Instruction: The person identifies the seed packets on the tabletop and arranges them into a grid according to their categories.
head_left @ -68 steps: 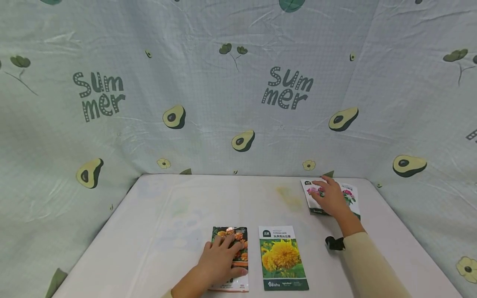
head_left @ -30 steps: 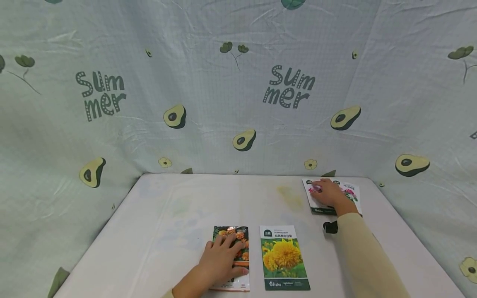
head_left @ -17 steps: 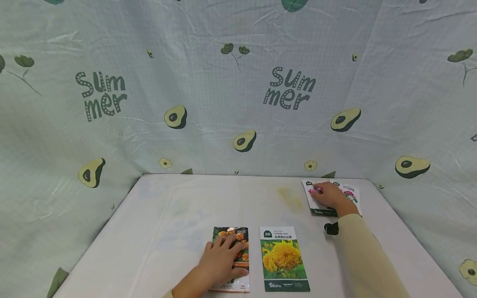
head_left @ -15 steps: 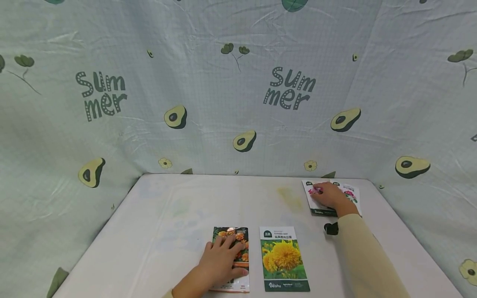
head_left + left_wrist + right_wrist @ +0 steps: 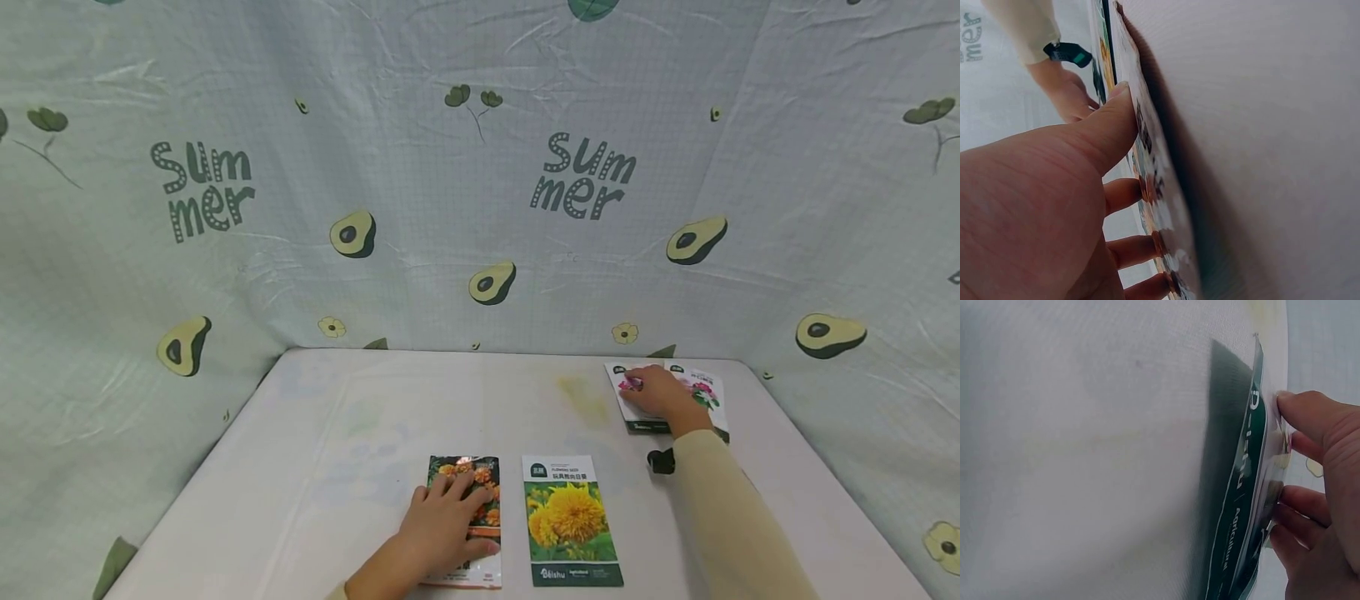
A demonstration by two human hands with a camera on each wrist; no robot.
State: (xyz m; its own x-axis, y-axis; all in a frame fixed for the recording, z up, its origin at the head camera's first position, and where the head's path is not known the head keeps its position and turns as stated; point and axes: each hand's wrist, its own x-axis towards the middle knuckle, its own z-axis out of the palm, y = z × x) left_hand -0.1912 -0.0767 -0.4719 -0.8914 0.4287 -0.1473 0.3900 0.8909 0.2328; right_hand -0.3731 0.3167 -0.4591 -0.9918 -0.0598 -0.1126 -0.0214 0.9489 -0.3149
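White table (image 5: 375,408), faint yellow and bluish stains. Pale printed curtain (image 5: 420,175) along the back and both sides; "summer" lettering twice in full, five big avocado halves.

Left hand (image 5: 438,529): fingers spread, resting on the orange-flower packet (image 5: 486,521), near table edge. Grip wide. Right hand (image 5: 660,394): thumb and fingertips on the left pink-flower packet (image 5: 619,380), back right corner. Fingers bent; can't tell if it's a pinch or just pressing.

View differences: left wrist cam has thumb and three fingertips on the packet face, plus shadow along its edge. Right wrist cam reads "Agricultural" on the green strip, too small from the head. Only head gets the yellow-flower packet (image 5: 573,521) face in full.

Count: two hands, four packet faces: one orange, one yellow, two pink, incl. right pink-flower packet (image 5: 705,393). Can't tell if more lie underneath.
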